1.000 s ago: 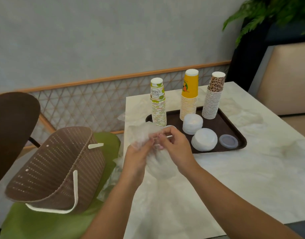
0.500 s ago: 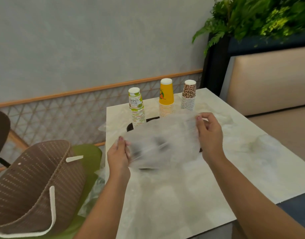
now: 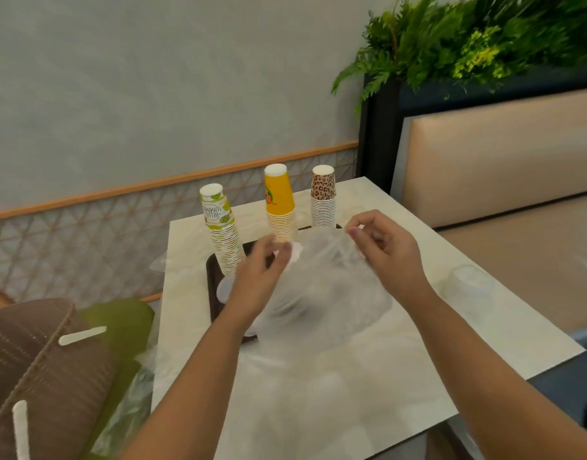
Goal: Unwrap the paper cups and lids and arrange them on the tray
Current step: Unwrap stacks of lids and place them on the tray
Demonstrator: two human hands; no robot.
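Clear plastic wrap held over dark brown tray, both hands engaged.

A brown woven basket (image 3: pixel 36 370) is seen at far left on a green seat cushion (image 3: pixel 119 323). On the dark brown rectangular tray (image 3: pixel 211 280), three upside-down paper cup stacks are noted: lime-print (image 3: pixel 223 234), orange (image 3: pixel 280 204), leopard-print (image 3: pixel 324 197). The left hand (image 3: pixel 257 277) is observed pinching the crumpled clear plastic wrap (image 3: pixel 322 287) at its upper left edge; the right hand (image 3: pixel 385 250) is observed pinching its upper right edge. The tray's contents are blurred behind the wrap. The pale marble-pattern table (image 3: pixel 351 393) is draped with further clear film.
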